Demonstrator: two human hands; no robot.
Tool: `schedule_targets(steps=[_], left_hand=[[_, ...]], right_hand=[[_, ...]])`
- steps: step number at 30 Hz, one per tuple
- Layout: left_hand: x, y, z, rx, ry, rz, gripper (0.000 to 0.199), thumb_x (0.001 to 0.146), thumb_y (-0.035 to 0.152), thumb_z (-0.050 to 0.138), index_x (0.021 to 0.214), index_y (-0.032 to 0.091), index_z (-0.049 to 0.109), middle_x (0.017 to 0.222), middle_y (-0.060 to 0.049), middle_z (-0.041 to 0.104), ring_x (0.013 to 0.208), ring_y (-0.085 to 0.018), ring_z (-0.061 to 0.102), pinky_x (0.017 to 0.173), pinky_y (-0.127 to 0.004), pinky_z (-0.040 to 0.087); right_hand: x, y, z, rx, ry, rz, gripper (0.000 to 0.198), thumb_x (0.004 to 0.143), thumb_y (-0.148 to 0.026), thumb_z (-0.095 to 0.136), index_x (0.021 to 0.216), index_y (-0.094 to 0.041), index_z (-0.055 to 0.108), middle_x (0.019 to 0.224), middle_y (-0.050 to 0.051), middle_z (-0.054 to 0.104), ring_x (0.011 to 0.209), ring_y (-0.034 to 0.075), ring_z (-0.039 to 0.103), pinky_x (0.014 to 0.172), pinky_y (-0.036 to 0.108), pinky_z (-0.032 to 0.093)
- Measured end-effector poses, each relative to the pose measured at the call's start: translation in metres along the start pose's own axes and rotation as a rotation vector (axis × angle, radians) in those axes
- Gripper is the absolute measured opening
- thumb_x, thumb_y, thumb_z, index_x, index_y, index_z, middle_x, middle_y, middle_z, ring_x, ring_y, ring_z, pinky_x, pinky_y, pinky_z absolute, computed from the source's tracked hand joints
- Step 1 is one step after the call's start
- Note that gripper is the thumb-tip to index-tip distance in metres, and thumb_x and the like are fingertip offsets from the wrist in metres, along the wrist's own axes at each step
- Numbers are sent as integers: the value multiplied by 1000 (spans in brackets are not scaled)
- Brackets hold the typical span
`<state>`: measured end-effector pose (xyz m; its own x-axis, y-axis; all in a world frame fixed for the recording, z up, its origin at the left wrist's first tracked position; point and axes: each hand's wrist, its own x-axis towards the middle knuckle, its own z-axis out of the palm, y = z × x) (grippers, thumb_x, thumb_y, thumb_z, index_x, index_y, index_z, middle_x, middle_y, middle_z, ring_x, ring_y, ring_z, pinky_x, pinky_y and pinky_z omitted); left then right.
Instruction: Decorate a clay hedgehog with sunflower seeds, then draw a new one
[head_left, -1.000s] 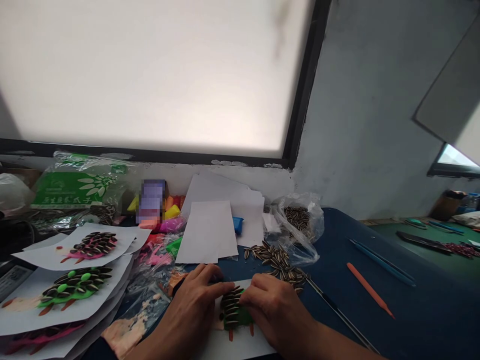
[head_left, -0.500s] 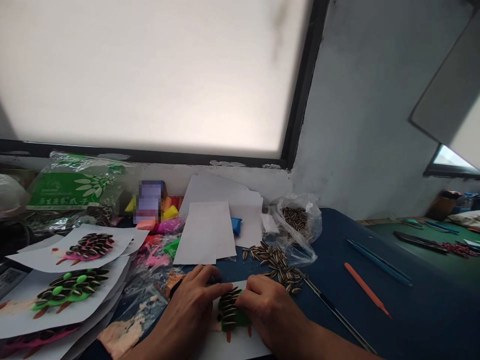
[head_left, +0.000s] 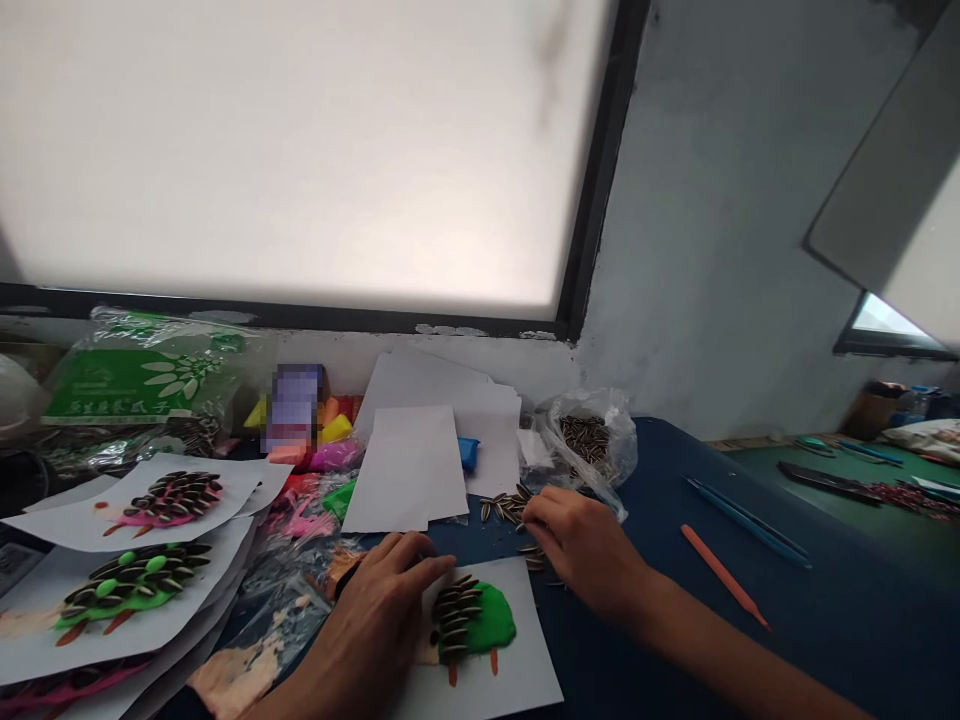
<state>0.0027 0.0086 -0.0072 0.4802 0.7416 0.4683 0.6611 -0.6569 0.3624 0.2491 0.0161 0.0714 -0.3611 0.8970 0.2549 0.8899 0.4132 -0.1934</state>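
A white sheet of paper [head_left: 529,665] carries a hedgehog shape of green clay [head_left: 495,617], with brown legs and a pale head partly behind my hand. Striped sunflower seeds [head_left: 455,610] stand in rows on its left half; the right half is bare green. My left hand [head_left: 386,600] rests on the sheet's left edge, thumb stretched toward the seeds. Over a loose pile of sunflower seeds [head_left: 501,508], beyond the sheet, my right hand [head_left: 581,540] has its fingertips pinched together. Whatever sits between those fingertips is hidden.
Finished hedgehog sheets [head_left: 161,585] are stacked at left. Blank paper [head_left: 409,465] and a plastic bag of seeds [head_left: 585,440] lie toward the wall. An orange tool [head_left: 724,577] and blue tweezers-like tool [head_left: 750,525] are at right. Clay packets [head_left: 337,455] crowd the back left.
My right hand has left the green clay and moved up and right to the loose seed pile, uncovering the shape's bare right half. My left hand stays on the sheet.
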Motion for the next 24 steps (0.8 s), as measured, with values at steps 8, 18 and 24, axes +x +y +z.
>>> schedule_targets(steps=[8, 18, 24], left_hand=[[0, 2, -3, -13, 12, -2, 52, 83, 3, 37, 117, 27, 68, 109, -8, 64, 97, -25, 59, 79, -36, 52], [1, 6, -6, -11, 46, 11, 48, 84, 5, 40, 114, 27, 70, 106, -8, 67, 94, -24, 62, 77, -33, 53], [1, 7, -8, -20, 36, 7, 46, 88, 9, 39, 115, 27, 70, 108, -9, 66, 95, -24, 63, 78, -34, 53]], right_hand=[[5, 22, 0, 6, -60, 18, 17, 91, -9, 61, 91, -16, 76, 89, 7, 70, 79, 19, 67, 68, 26, 50], [6, 18, 14, -72, -108, -27, 13, 87, -1, 60, 87, -11, 69, 94, 10, 64, 85, 22, 63, 74, 31, 50], [4, 17, 5, -10, -138, -34, 15, 90, -3, 58, 95, -12, 68, 100, 10, 63, 89, 20, 61, 77, 30, 49]])
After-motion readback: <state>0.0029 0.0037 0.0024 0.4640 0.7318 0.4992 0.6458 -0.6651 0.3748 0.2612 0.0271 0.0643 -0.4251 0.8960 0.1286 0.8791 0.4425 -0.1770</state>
